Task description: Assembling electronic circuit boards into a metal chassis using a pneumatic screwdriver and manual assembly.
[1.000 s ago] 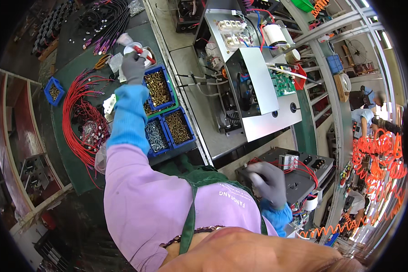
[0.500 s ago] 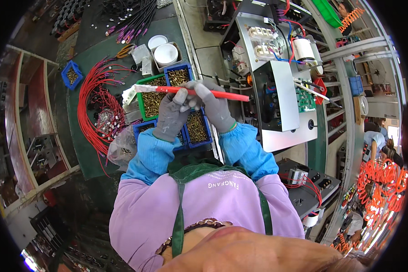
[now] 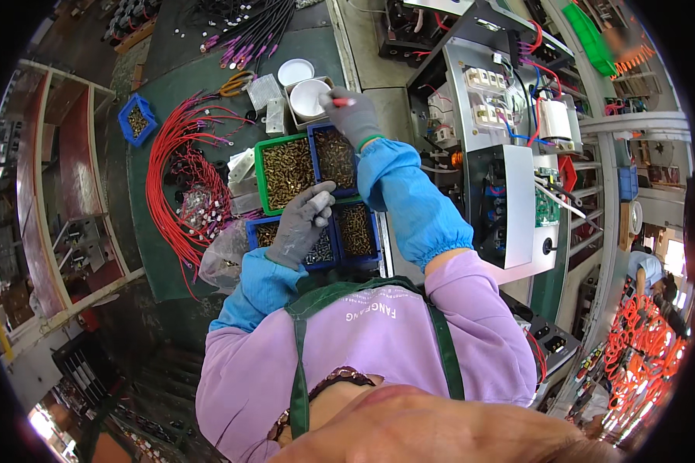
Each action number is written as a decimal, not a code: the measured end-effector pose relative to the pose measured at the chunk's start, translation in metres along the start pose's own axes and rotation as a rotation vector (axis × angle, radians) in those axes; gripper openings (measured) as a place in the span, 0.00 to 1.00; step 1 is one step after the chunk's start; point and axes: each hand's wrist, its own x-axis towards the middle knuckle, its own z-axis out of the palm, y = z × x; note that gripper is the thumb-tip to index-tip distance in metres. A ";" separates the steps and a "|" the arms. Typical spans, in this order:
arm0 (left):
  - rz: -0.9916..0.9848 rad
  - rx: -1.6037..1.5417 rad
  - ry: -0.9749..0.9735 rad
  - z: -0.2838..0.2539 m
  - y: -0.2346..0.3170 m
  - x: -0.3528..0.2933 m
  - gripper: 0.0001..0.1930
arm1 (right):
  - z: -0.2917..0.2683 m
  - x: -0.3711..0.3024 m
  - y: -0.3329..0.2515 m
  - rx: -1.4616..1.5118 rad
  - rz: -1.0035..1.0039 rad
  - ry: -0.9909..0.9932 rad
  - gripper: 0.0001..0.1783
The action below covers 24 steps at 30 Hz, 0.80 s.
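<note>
The green bin of brass screws point(image 3: 286, 171) sits in the middle of the dark green worktop point(image 3: 170, 255), and everything else is arranged about it within easy reach. The left hand point(image 3: 301, 224), in a grey glove, rests just below and to the right of that bin, its fingers loosely curled and pointing up at the bin's lower right corner, over the seam between the green bin and the blue bins point(image 3: 347, 231) in front of it. Whether it pinches a screw I cannot tell.

The right hand point(image 3: 351, 116), gloved the same, is stretched out beyond the green bin's far right corner and is closed around a thin red tool or wire end point(image 3: 341, 101), its tip held at the rim of a white cup point(image 3: 310, 99) standing in a small box. A white lid point(image 3: 295, 72) lies just past that cup.

To the left of the green bin a loop of red wires point(image 3: 179, 185) sprawls over the worktop, with orange-handled scissors point(image 3: 238, 83) beyond it. Well to the right stands an open grey electrical cabinet point(image 3: 502, 154).
</note>
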 end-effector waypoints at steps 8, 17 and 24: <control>-0.040 -0.032 0.052 -0.007 0.002 0.010 0.17 | -0.018 -0.006 0.011 1.026 0.594 0.016 0.14; -0.053 -0.012 0.043 -0.002 -0.003 0.014 0.17 | 0.006 -0.011 0.022 1.162 0.684 -0.019 0.15; -0.055 0.004 0.046 0.001 -0.004 0.011 0.17 | 0.009 -0.028 0.027 1.409 0.781 0.102 0.14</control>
